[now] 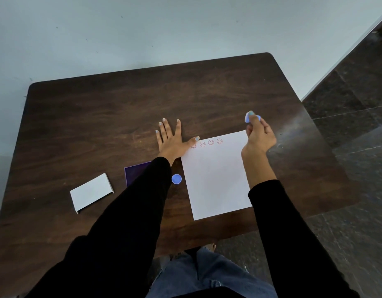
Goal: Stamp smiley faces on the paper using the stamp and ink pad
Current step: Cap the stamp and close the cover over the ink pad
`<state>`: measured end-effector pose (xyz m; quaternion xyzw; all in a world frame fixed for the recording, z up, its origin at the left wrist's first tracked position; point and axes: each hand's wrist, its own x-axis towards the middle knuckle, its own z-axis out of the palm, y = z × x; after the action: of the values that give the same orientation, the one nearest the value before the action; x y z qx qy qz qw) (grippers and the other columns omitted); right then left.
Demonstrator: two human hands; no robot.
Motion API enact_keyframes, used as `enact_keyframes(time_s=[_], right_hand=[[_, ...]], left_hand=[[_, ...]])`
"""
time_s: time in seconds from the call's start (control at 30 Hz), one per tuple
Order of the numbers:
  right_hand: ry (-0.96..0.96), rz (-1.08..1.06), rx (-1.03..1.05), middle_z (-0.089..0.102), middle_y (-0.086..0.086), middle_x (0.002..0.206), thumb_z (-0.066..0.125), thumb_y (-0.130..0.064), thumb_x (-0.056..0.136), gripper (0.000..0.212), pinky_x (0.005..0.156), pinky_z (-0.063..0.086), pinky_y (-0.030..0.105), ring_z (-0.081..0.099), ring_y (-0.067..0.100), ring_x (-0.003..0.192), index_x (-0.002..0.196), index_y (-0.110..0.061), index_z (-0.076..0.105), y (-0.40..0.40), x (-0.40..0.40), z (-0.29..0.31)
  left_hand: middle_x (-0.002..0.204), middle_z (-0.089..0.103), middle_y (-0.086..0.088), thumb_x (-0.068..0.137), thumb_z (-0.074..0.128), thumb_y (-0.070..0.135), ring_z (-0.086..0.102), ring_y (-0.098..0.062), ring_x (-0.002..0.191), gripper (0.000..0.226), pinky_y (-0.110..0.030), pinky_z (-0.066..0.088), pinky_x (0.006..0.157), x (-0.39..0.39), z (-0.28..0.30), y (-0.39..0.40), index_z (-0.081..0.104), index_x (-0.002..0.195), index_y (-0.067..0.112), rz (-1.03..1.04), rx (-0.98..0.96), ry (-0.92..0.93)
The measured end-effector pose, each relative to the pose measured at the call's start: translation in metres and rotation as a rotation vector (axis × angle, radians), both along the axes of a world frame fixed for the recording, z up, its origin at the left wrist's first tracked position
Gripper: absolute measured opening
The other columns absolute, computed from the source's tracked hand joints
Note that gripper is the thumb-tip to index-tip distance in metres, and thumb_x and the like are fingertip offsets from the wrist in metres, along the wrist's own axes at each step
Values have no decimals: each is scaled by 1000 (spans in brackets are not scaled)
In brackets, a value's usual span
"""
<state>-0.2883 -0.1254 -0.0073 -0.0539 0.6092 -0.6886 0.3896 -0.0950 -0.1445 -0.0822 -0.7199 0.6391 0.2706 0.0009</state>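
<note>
Red smileys [206,143] on white paper [218,179]

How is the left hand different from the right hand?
The left hand lies flat with fingers spread, its thumb pinning the paper; the right hand is raised and curled. The left hand holds nothing; the right hand pinches the blue stamp. Both have black sleeves.

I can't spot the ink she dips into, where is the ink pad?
The purple ink pad lies on the wooden table left of the paper, half hidden under the left sleeve, between the white lid and a small blue cap.
</note>
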Motion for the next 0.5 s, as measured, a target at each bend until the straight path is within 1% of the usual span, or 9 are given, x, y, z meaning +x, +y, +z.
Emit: enact_keyframes(time_s=[0.07, 0.13, 0.17, 0.23, 0.3, 0.33, 0.4, 0.43, 0.5], right_hand=[[-75, -2, -16, 63, -2, 62, 81, -9, 68, 12, 56, 48, 17, 53, 4, 50, 75, -10, 70, 0, -2, 7], [-133, 9, -23, 62, -1, 64, 80, -10, 69, 16, 54, 46, 16, 51, 4, 48, 81, -6, 71, 3, -1, 13], [-164, 16, -17, 62, -1, 64, 80, -11, 68, 17, 54, 46, 16, 51, 4, 49, 82, -5, 71, 5, 0, 17], [-242, 24, -7, 64, 0, 65, 81, -13, 68, 14, 56, 48, 16, 54, 6, 53, 76, -8, 70, 8, 1, 22], [-335, 39, -7, 66, 2, 68, 80, -14, 69, 13, 57, 50, 16, 57, 7, 56, 72, -10, 68, 13, 2, 26], [-380, 55, 4, 66, 4, 72, 79, -14, 71, 13, 57, 51, 16, 58, 8, 57, 74, -9, 67, 16, 4, 27], [-450, 114, 34, 66, 6, 80, 74, -15, 76, 14, 57, 52, 16, 59, 9, 59, 81, -5, 66, 22, 9, 29], [-478, 153, 43, 66, 6, 82, 73, -15, 78, 16, 59, 51, 15, 59, 8, 60, 87, -4, 66, 25, 14, 29], [-517, 226, 55, 64, 5, 81, 70, -17, 80, 22, 59, 50, 13, 57, 8, 60, 97, -3, 66, 32, 25, 30]], left_hand=[[154, -28, -14, 81, 27, 77, -29, -27, 141, 90, -45, -18, 113, 2, 4, 0, -4, 149, 27, 36, 13, 76], [158, -17, -12, 85, 28, 73, -21, -26, 145, 82, -45, -11, 116, 8, 11, 1, 11, 149, 25, 83, 1, 160], [160, -6, -12, 87, 32, 70, -12, -26, 147, 78, -46, -5, 117, 11, 16, 3, 22, 148, 22, 96, -27, 196], [155, 26, -12, 88, 44, 61, 15, -29, 146, 69, -48, 16, 116, 21, 28, 11, 40, 140, 17, 66, -119, 232], [137, 53, -8, 85, 58, 52, 43, -28, 131, 58, -44, 37, 107, 31, 41, 30, 51, 131, 15, 0, -210, 211], [127, 61, -5, 82, 64, 47, 51, -27, 121, 54, -42, 42, 102, 35, 48, 41, 55, 126, 16, -28, -243, 193], [109, 68, 0, 74, 72, 44, 56, -24, 107, 49, -40, 44, 95, 39, 56, 65, 61, 115, 19, -77, -280, 157], [104, 68, 2, 70, 75, 44, 56, -23, 103, 49, -38, 43, 93, 40, 58, 76, 63, 111, 20, -101, -282, 131], [104, 68, 3, 65, 77, 48, 54, -20, 102, 53, -37, 38, 90, 40, 58, 92, 63, 109, 22, -166, -249, 34]])
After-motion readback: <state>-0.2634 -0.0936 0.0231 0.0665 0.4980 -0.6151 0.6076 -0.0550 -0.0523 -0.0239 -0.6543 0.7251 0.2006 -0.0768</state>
